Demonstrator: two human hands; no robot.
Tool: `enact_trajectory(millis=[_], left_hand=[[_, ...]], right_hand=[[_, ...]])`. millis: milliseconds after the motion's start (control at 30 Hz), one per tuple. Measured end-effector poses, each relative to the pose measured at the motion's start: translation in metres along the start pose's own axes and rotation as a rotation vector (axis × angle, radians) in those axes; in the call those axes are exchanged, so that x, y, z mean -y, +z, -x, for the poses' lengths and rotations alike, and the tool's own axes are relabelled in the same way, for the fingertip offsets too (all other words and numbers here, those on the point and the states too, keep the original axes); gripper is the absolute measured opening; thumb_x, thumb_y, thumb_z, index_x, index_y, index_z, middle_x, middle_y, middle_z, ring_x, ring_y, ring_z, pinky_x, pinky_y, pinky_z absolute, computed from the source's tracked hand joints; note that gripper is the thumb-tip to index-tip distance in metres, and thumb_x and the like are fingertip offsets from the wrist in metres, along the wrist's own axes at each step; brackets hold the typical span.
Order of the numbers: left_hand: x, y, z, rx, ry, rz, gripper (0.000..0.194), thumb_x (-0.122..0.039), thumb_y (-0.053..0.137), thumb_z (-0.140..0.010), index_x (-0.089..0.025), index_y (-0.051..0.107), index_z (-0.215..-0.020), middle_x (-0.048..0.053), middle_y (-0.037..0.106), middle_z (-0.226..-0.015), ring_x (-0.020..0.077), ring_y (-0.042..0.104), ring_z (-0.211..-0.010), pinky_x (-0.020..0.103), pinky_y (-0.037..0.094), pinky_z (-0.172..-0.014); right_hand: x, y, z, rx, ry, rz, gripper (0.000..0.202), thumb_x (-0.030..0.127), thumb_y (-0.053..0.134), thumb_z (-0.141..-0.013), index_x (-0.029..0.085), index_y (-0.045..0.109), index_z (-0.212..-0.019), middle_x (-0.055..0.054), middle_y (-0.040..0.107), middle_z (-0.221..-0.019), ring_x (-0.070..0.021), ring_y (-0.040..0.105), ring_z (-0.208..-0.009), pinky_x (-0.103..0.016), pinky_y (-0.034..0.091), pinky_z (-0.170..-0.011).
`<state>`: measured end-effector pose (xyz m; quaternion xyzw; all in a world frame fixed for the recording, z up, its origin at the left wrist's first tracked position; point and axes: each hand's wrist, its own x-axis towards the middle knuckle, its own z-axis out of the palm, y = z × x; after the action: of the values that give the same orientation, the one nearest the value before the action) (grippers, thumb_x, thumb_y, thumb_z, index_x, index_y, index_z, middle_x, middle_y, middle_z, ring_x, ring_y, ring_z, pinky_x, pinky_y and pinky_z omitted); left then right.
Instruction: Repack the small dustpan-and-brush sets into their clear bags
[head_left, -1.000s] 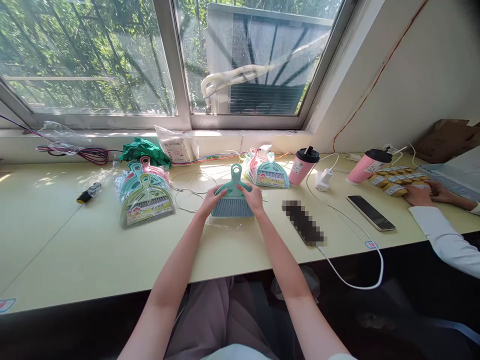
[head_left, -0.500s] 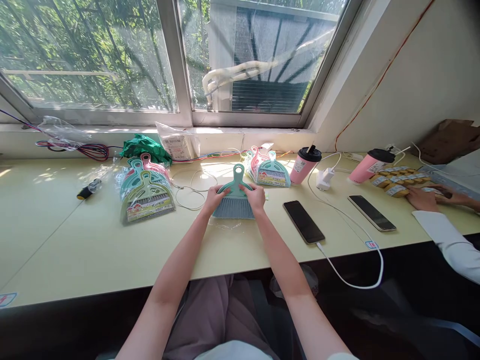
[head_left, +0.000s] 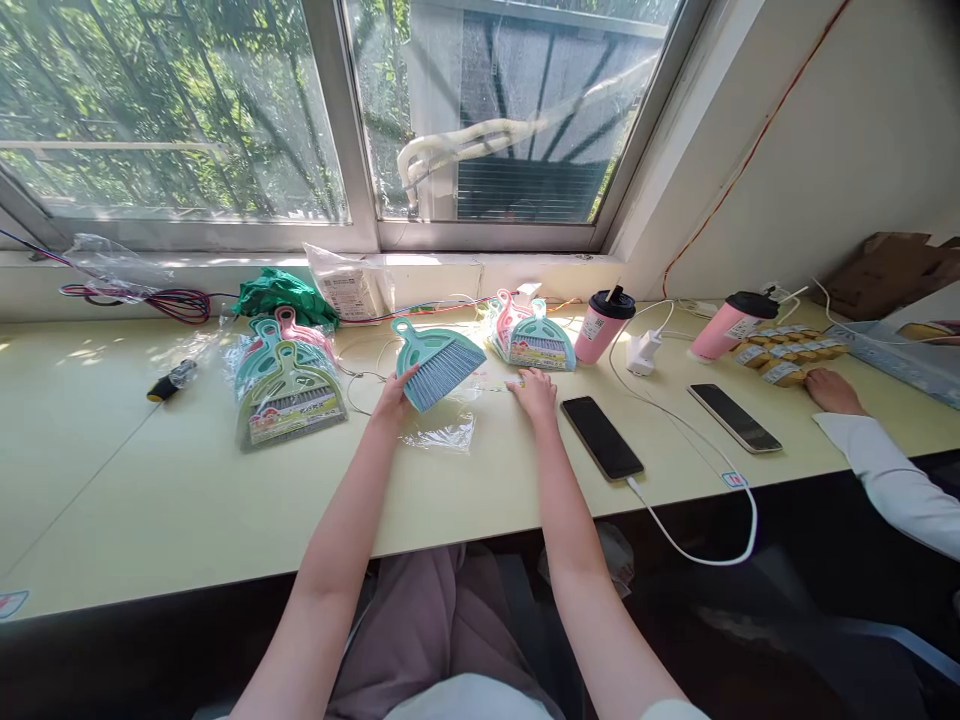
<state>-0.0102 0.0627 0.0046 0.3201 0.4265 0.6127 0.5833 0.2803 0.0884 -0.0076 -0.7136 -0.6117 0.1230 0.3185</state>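
Observation:
My left hand [head_left: 393, 398] grips a teal dustpan [head_left: 427, 343] at its left side, with the thumb on top. A grey-bristled brush [head_left: 448, 375] is nested in the dustpan, and the set tilts with its bristles toward the lower right. My right hand [head_left: 535, 394] is low over the table, its fingertips at the end of a thin printed label strip [head_left: 493, 385]; how it is pinched is hard to see. A crumpled clear plastic bag [head_left: 442, 435] lies between my hands. Just beyond my right hand stand wrapped dustpan sets [head_left: 541, 345] in teal and pink.
More wrapped dustpan sets [head_left: 292, 395] lie at left, beside a black-and-yellow screwdriver [head_left: 171, 382]. To the right are two phones [head_left: 602, 438], a white charger [head_left: 643, 352] with cable and pink cups [head_left: 602, 328]. Another person's hand [head_left: 834, 392] rests by small yellow packs [head_left: 784, 373].
My left hand has swung the dustpan set left and tilted it. My right hand has let go of it and moved right to the label strip. The plastic bag is now uncovered.

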Motion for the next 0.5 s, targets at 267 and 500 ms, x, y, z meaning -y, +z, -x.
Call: enact_trajectory(millis=[267, 500], left_hand=[[0.000, -0.007, -0.005, -0.053, 0.041, 0.055, 0.051, -0.027, 0.082, -0.066, -0.020, 0.065, -0.114, 0.010, 0.071, -0.110, 0.0265, 0.066, -0.106, 0.038, 0.057, -0.090], [0.002, -0.001, 0.000, 0.013, -0.008, 0.019, 0.054, -0.027, 0.083, -0.062, -0.022, 0.063, -0.112, 0.009, 0.072, -0.106, 0.0294, 0.067, -0.103, 0.045, 0.057, -0.087]], right_hand=[[-0.010, -0.008, -0.007, -0.023, 0.135, -0.118, 0.013, 0.015, 0.075, -0.071, 0.019, 0.071, -0.082, -0.013, 0.068, -0.099, -0.0321, 0.060, -0.109, -0.045, 0.050, -0.092], [0.008, -0.030, -0.010, -0.093, -0.083, -1.089, 0.038, 0.048, 0.070, -0.080, 0.019, 0.063, -0.103, -0.010, 0.068, -0.112, -0.0208, 0.067, -0.103, -0.035, 0.054, -0.087]])
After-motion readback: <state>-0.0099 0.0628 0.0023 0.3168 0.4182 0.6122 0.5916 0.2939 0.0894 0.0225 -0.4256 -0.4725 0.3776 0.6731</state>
